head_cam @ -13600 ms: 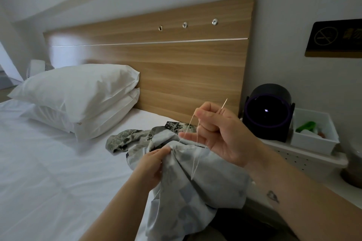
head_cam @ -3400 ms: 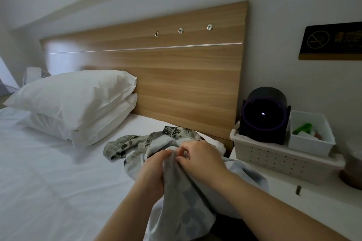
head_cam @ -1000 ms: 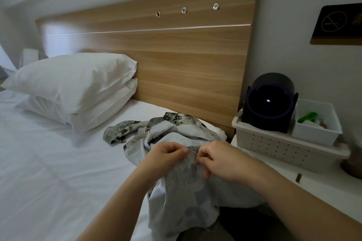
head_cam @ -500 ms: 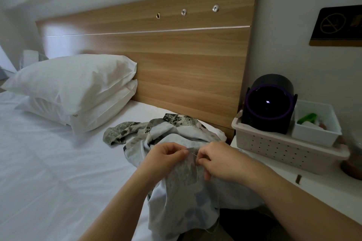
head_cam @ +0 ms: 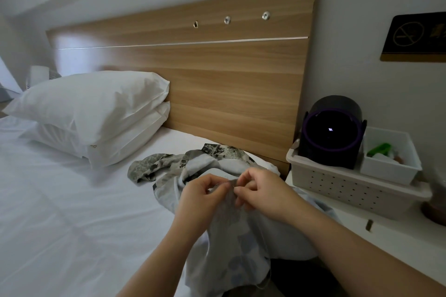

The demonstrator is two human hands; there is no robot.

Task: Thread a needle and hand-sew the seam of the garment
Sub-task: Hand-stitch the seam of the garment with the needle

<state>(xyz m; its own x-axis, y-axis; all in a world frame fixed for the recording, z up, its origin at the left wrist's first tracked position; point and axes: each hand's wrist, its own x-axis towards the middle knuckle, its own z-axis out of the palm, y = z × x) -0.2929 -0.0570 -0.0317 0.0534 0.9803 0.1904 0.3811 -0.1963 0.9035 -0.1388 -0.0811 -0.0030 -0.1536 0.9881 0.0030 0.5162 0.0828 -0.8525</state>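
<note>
A pale patterned garment is bunched on the white bed in front of me, with a darker printed part trailing off to the back left. My left hand grips a fold of the garment at its upper edge. My right hand pinches a thin needle that lies across the gap between my two hands at the fabric's edge. A fine thread hangs down over the cloth toward its lower right corner.
Two white pillows are stacked at the left against the wooden headboard. On the white bedside table, a perforated white tray holds a dark round device and a small white bin with small items.
Both hands stay together at the fabric's edge. The right hand's fingers have moved slightly closer to the left hand along the needle, and the view has shifted a little.
</note>
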